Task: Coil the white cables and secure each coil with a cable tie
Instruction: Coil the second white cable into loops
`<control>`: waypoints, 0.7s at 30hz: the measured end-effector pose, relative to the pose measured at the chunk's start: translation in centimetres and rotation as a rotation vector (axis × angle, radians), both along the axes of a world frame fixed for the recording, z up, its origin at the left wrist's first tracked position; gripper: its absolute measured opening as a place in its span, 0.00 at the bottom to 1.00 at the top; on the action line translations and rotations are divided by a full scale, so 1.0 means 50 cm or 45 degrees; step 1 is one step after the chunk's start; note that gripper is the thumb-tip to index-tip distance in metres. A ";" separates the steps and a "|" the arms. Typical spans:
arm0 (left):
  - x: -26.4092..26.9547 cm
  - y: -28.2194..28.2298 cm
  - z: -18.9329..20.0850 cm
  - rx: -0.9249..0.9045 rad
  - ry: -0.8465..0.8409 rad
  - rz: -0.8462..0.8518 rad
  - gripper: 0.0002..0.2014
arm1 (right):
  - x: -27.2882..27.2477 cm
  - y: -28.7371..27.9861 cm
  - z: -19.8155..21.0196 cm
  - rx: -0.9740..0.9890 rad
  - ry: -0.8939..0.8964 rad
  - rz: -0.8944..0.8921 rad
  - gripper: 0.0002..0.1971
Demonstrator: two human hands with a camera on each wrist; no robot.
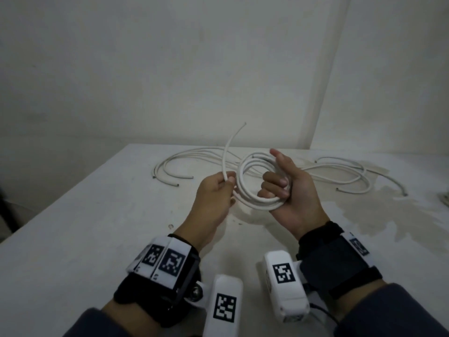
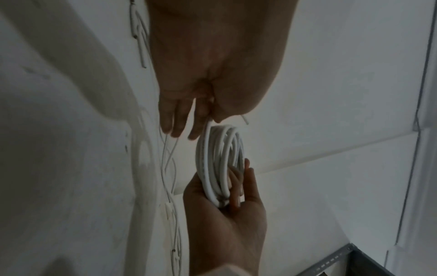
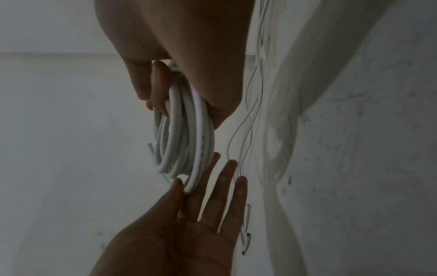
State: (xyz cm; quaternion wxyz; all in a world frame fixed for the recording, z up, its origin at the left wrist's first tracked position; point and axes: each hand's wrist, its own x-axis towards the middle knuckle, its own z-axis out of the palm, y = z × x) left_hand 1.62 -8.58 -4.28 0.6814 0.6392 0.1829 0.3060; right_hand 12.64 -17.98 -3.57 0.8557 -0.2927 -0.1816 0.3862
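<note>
A white cable is wound into a coil (image 1: pixel 244 190) held above the table. My right hand (image 1: pixel 279 188) grips the coil's right side, fingers curled through its middle and thumb pointing up. My left hand (image 1: pixel 227 182) pinches the cable at the coil's left edge between thumb and forefinger. From that pinch the free tail (image 1: pixel 227 147) curves up and away. In the right wrist view the coil (image 3: pixel 184 140) hangs from my right hand, and the left hand (image 3: pixel 189 188) pinches its lowest loop with the other fingers spread. The left wrist view shows the coil (image 2: pixel 220 162) edge-on. No cable tie is visible.
Several loose white cables (image 1: pixel 194 154) lie at the back of the white table (image 1: pixel 97 215), with more cables (image 1: pixel 340 173) to the right. A dull stain (image 1: pixel 364 215) covers the table's right side. Walls stand close behind. A metal shelf frame (image 2: pixel 343 257) shows low in the left wrist view.
</note>
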 end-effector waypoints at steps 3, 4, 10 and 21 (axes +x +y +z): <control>-0.005 -0.005 0.009 -0.125 -0.194 -0.089 0.13 | -0.007 0.002 0.004 0.020 0.018 0.042 0.03; -0.005 -0.007 0.010 -0.156 -0.247 -0.122 0.14 | -0.007 0.002 0.004 0.041 0.050 0.063 0.03; -0.004 -0.009 0.010 -0.327 -0.395 -0.255 0.17 | -0.012 0.006 -0.001 0.013 0.095 0.214 0.03; -0.012 0.017 0.012 -0.787 -0.370 -0.432 0.14 | -0.014 0.003 0.001 -0.049 -0.046 0.365 0.04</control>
